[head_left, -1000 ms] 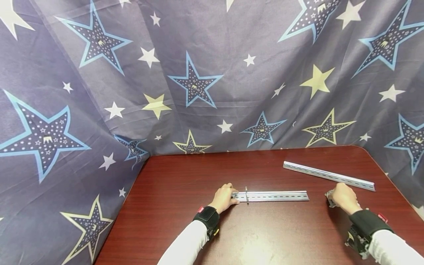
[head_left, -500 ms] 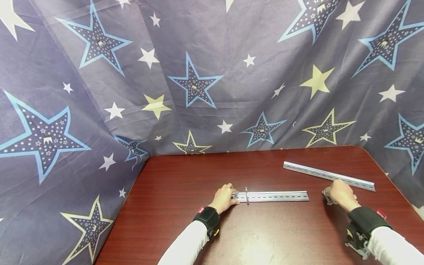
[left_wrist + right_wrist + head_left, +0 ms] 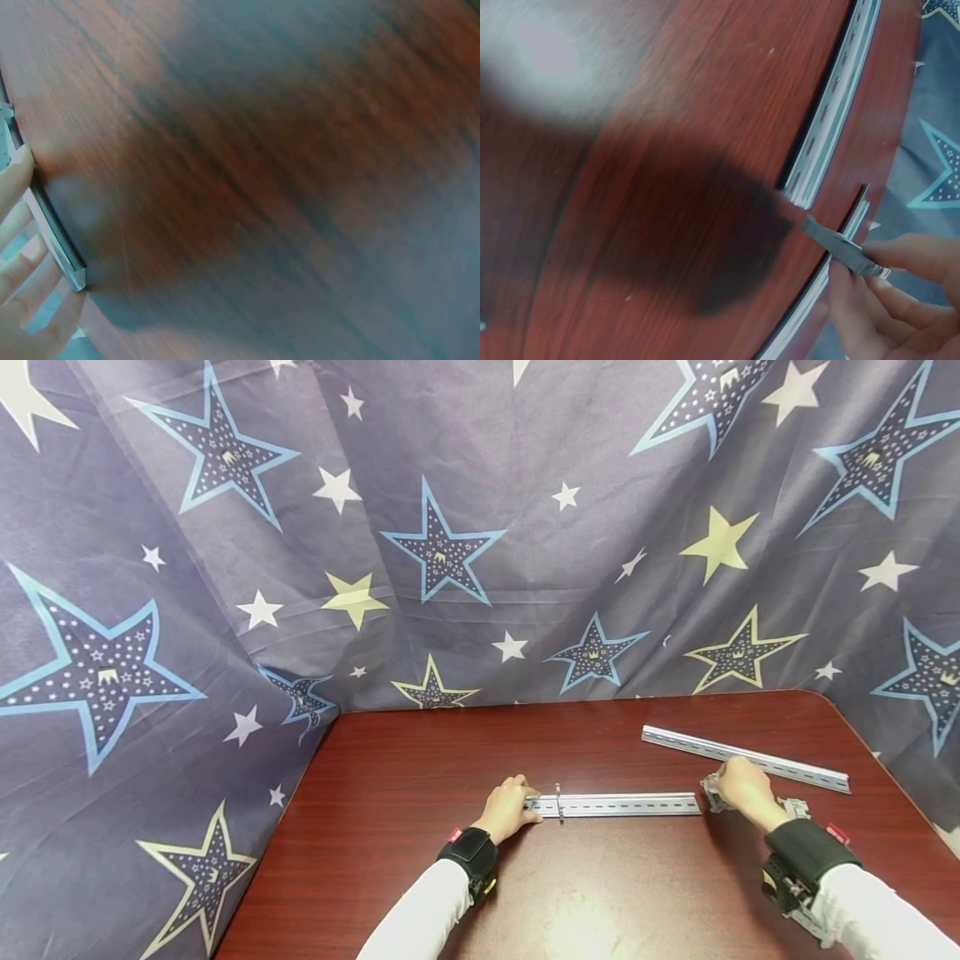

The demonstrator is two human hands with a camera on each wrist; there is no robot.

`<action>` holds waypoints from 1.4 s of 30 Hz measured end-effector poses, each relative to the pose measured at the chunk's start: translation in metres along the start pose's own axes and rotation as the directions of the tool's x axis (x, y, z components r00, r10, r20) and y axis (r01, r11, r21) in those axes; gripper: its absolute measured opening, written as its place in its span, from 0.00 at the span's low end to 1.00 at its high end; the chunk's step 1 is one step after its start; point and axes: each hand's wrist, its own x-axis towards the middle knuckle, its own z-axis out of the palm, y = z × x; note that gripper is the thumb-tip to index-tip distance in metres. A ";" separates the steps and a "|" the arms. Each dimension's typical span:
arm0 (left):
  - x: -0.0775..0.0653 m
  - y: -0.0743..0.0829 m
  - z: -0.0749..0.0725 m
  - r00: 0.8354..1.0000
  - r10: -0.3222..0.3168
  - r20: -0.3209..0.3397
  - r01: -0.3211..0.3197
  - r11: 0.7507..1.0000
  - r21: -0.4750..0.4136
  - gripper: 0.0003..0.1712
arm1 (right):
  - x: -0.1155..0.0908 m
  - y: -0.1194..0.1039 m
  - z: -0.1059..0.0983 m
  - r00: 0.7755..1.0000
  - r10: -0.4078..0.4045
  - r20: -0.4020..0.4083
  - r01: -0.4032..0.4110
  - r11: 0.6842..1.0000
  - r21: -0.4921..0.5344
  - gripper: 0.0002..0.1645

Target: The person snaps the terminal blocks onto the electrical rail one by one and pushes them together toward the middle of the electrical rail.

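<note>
A slotted metal DIN rail (image 3: 630, 805) lies across the middle of the table. My left hand (image 3: 506, 808) grips its left end, thumb and fingers at opposite edges; the left wrist view shows the fingers along the rail (image 3: 56, 238). A thin upright piece (image 3: 558, 803) sits across the rail just right of that hand. Off the rail's right end, my right hand (image 3: 746, 789) pinches a thin grey terminal block (image 3: 844, 249) between thumb and fingers. In the right wrist view the block's tip is close to the rail's end (image 3: 801, 196).
Another DIN rail (image 3: 810, 772) lies at a slant on the right, behind my right hand. A grey piece (image 3: 793, 807) shows beside the right wrist. The reddish wooden table (image 3: 405, 760) meets a star-patterned curtain (image 3: 450, 635) at the back and left.
My right hand has moved left with the grey terminal block, toward the rail's right end, uncovering the grey piece beside the wrist. The left hand and both rails stay where they were.
</note>
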 end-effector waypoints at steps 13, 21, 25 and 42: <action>0.000 0.000 -0.001 1.000 0.015 -0.004 -0.015 1.000 0.008 0.20 | 0.008 -0.027 0.014 0.999 -0.031 -0.008 0.031 0.999 0.012 0.15; 0.001 -0.001 -0.001 1.000 0.013 0.001 -0.013 1.000 0.012 0.20 | 0.012 -0.049 0.024 0.998 -0.064 -0.007 0.064 0.997 0.030 0.13; 0.000 -0.001 0.000 1.000 0.011 0.004 -0.011 1.000 0.009 0.20 | 0.011 -0.060 0.032 0.998 -0.070 -0.006 0.070 0.996 0.049 0.10; 0.001 0.000 -0.001 1.000 0.022 -0.004 -0.022 1.000 0.014 0.20 | 0.010 -0.093 0.063 0.998 -0.069 -0.006 0.070 0.992 0.101 0.14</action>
